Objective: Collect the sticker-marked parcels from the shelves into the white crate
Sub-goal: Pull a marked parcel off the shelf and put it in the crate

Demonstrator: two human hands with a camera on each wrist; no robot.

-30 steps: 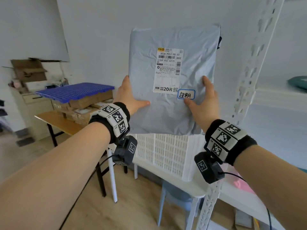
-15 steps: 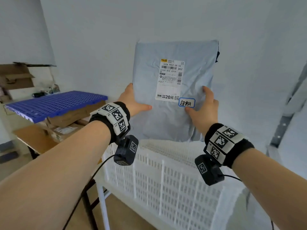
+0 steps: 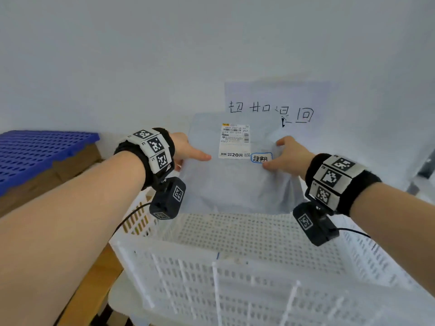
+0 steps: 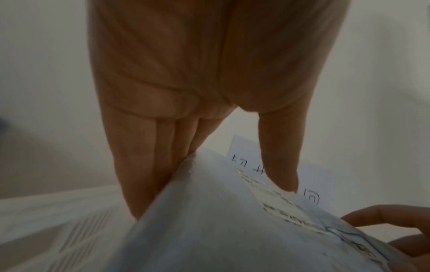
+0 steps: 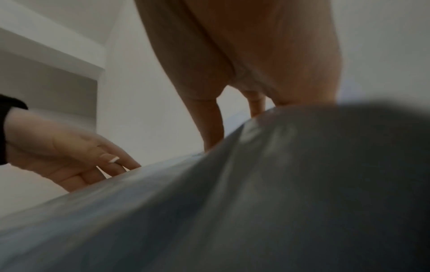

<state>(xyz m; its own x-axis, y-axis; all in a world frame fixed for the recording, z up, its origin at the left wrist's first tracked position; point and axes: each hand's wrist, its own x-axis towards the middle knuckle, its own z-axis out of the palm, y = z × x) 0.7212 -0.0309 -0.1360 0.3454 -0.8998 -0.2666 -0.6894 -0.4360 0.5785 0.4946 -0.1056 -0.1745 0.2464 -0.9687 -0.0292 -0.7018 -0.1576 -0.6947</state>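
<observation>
A grey plastic parcel (image 3: pixel 235 180) with a white shipping label and a blue-edged sticker (image 3: pixel 261 158) hangs tilted over the far side of the white crate (image 3: pixel 235 267). My left hand (image 3: pixel 188 154) pinches its left edge, thumb on the front, fingers behind. My right hand (image 3: pixel 287 154) pinches the right side, thumb by the sticker. In the left wrist view the left thumb lies on the parcel (image 4: pixel 232 220) by the label, with the fingers (image 4: pixel 149 165) behind. The right wrist view is mostly filled by the parcel (image 5: pixel 256 202), with the left hand (image 5: pixel 69 158) at its far edge.
A sheet with handwritten characters (image 3: pixel 273 111) hangs on the white wall behind the crate. At the left, a blue slatted board (image 3: pixel 40 149) lies on cardboard boxes (image 3: pixel 35 187) on a wooden table. The crate's perforated floor (image 3: pixel 247 231) shows below the parcel.
Both hands have lowered the parcel from chest height down to the crate's far side. The view has swung left and down, so the shelf post has left the frame and the crate fills the foreground.
</observation>
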